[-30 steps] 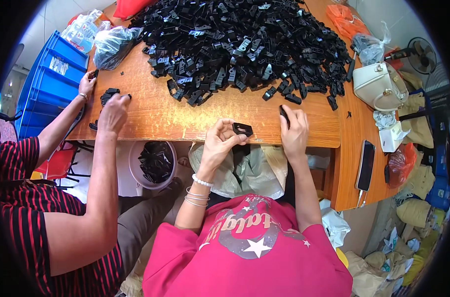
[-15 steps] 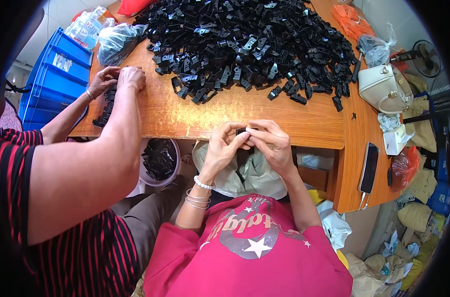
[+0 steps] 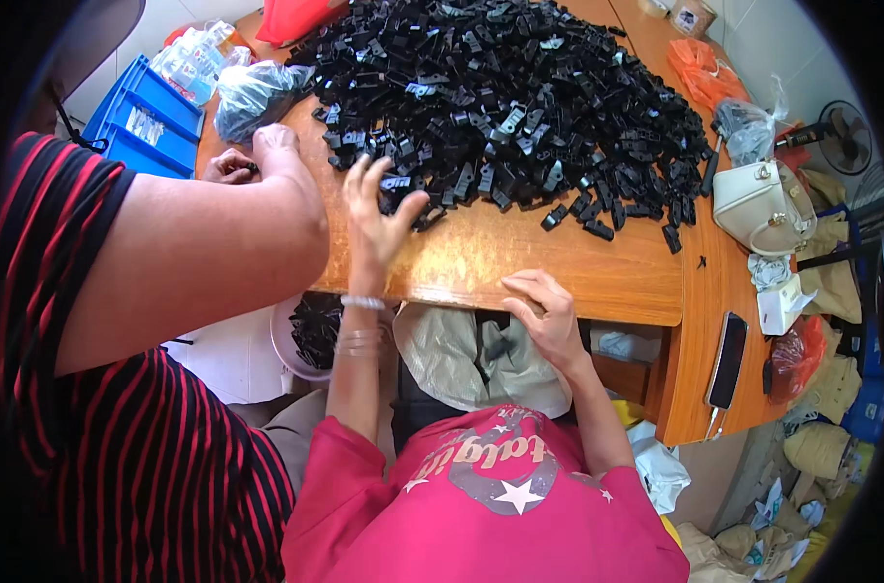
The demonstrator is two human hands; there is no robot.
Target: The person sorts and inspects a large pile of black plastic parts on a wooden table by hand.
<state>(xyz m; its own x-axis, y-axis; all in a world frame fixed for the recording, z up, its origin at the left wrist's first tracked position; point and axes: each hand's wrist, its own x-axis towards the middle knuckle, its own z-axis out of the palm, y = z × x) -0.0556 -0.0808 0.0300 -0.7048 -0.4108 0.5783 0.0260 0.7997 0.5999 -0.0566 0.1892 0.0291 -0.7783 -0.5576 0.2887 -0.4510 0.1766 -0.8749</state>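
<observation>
A big heap of small black plastic parts (image 3: pixel 520 117) covers the far part of the wooden table (image 3: pixel 461 262). My left hand (image 3: pixel 377 222) is at the heap's near left edge, fingers spread, with nothing visible in it. My right hand (image 3: pixel 551 321) is at the table's front edge, its fingers loosely bent and the thumb apart, holding nothing that I can see. Below it, a pale woven sack (image 3: pixel 430 355) gapes over my lap. One blurred black part (image 3: pixel 501 348) shows at the sack's mouth, apart from my fingers.
At my left a co-worker's hands (image 3: pixel 275 146) work near a bagged bundle (image 3: pixel 252 97). A blue tray (image 3: pixel 160 121) stands beyond. Under the table edge is a bucket (image 3: pixel 284 340) of black parts. On the right are a phone (image 3: pixel 727 360) and a cream handbag (image 3: pixel 753 204).
My hands have parted: the left has reached forward to the heap, and the right has opened beside the sack. The black part they held has left my fingers. The co-worker's arm has shifted right.
</observation>
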